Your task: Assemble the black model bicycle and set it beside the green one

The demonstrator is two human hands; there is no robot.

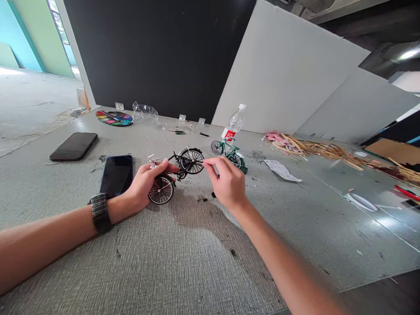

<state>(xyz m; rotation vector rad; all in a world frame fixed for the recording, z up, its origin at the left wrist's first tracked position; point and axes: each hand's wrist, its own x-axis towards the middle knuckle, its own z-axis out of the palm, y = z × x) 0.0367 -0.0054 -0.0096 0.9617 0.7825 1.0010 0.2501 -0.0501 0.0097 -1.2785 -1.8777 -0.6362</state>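
Observation:
A black model bicycle (185, 162) with silver handlebars is held above the table, its front wheel toward me and its rear wheel pointing away. My left hand (144, 181) is closed around its front part, near the handlebars. My right hand (228, 179) pinches at the edge of the rear wheel, thumb and forefinger together; anything small between the fingertips is hidden. Just behind my right hand stands a green model bicycle (226, 148), partly covered by that hand. Small black pieces (204, 200) lie on the table below the bicycle.
Two phones, one black (75, 146) and one dark blue (118, 168), lie at the left. Farther back are a paint palette (113, 118), clear plastic packaging (146, 113) and a bottle (236, 118). Rightward lie a printed sheet (281, 169), wooden strips (315, 148) and a white ring (362, 202).

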